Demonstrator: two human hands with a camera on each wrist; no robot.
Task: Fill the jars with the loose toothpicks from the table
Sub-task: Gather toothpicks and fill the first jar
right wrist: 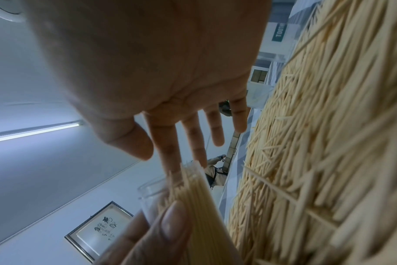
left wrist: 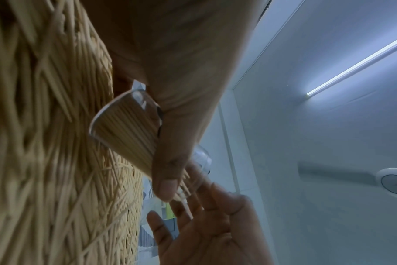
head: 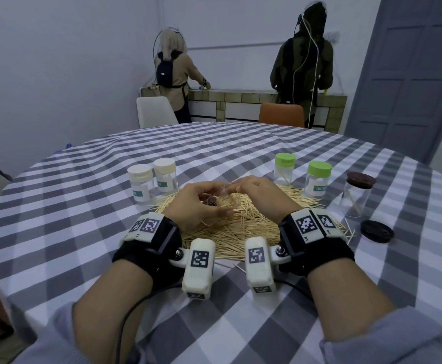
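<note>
The round worktop [head: 83,195] under its soft grey-and-white checked cloth is the biggest thing here, and a broad, flat heap of pale wooden toothpicks [head: 240,232] lies in the middle of it, thin sticks crossing every which way. Behind the heap stand the lidded jars: two clear ones with cream caps [head: 151,183] to the left, two with green caps [head: 302,174] to the right, and farther right a clear jar [head: 356,198] with a dark lid, holding only a stick or two. A second dark lid [head: 377,231] lies flat near it.

Over the heap, the left hand [head: 196,203] has its grip clamped around a small clear jar [left wrist: 125,129], tipped on its side, smooth-walled and packed with toothpicks lying parallel. The right hand [head: 262,195] is at the jar's mouth, its grip apart, fingers [right wrist: 168,154] straight against the protruding stick ends.

I'd say this jar is in the last of its filling: the ends look about ready to be tamped level. Next, by my guess, comes standing it upright and fetching the loose lid, gently, as the sticks would slide out easily.
</note>
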